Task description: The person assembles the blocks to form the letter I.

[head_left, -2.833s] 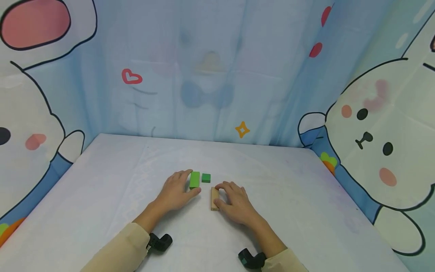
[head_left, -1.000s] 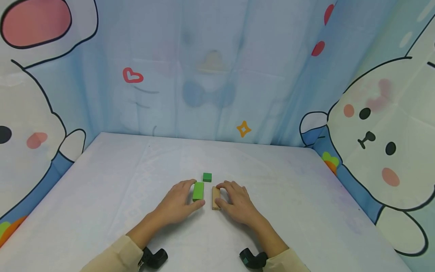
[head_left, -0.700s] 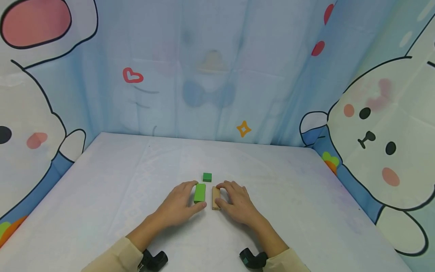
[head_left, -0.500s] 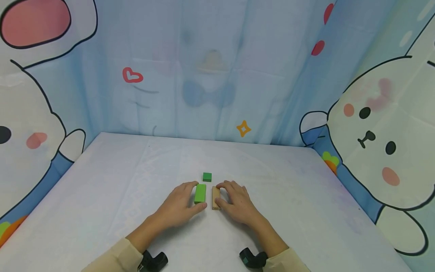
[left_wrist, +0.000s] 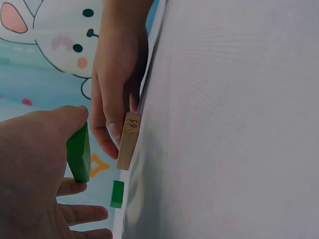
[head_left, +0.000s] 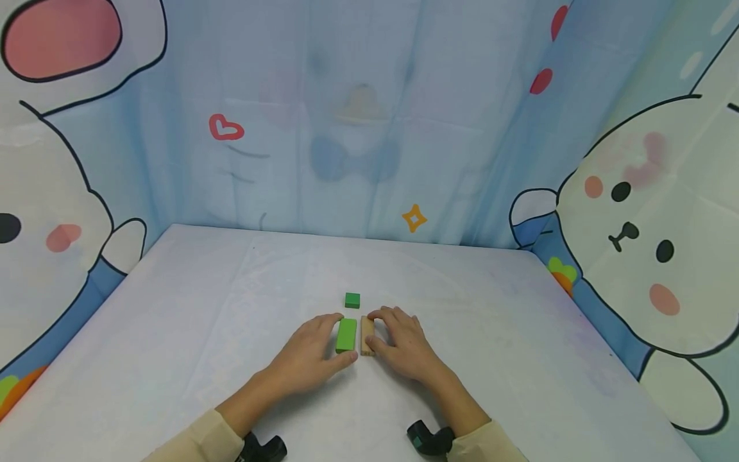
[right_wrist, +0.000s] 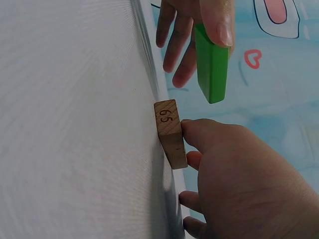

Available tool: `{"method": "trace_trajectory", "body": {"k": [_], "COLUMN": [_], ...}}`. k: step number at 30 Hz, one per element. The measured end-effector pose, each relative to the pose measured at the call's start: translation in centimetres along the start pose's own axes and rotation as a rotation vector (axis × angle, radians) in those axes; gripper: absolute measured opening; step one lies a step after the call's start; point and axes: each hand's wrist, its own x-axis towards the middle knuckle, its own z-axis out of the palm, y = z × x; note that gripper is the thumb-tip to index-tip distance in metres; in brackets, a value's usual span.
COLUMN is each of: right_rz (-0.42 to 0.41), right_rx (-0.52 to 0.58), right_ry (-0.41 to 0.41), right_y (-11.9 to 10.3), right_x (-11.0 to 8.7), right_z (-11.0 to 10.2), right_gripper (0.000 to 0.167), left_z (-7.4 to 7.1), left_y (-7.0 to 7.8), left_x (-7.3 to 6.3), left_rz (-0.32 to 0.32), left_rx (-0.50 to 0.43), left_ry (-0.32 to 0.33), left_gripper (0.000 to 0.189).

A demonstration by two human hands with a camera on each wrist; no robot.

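The left hand (head_left: 312, 353) grips a bright green block (head_left: 346, 335) between thumb and fingertip, one at each end of it. Both wrist views show this block clear of the table (head_left: 491, 333), higher than its neighbour, with other fingers of that hand spread out beyond it.

Just beside it — with a narrow gap between, as the head view has it — is a wooden block (head_left: 365, 330), long side to long side with the green one, down at the white tabletop. The right hand (head_left: 404, 346) is bent around it, thumb by the near end and a fingertip by the far end; how firmly it presses is hard to tell, since the fingers hide part of the contact. The wooden block has a dark number marked on its end face. The two hands are near each other but apart, the pair of blocks between them.

A small dark green block (head_left: 353, 300) sits farther back on the table, near both longer blocks but touching neither. Both arms wear beige sleeves (head_left: 482, 444), with a black device (head_left: 430, 439) at each wrist. Behind the table hangs a pale blue curtain (head_left: 265, 186) — white cartoon rabbits (head_left: 629, 276) at either side, and a red heart outline (head_left: 216, 128).
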Motion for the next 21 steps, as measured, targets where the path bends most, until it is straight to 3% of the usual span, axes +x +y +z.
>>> {"method": "trace_trajectory", "body": {"k": [21], "right_rz": [-0.013], "right_rx": [0.009], "right_ry": [-0.015], "right_y": [0.1], "right_x": [0.0], "right_z": [-0.1], "right_gripper": [0.04], "left_z": [0.7], "left_y": [1.1], "left_x": [-1.2], "left_rz": [0.064], "left_rx": [0.045], "left_ry": [-0.011], "left_gripper": [0.072]}}
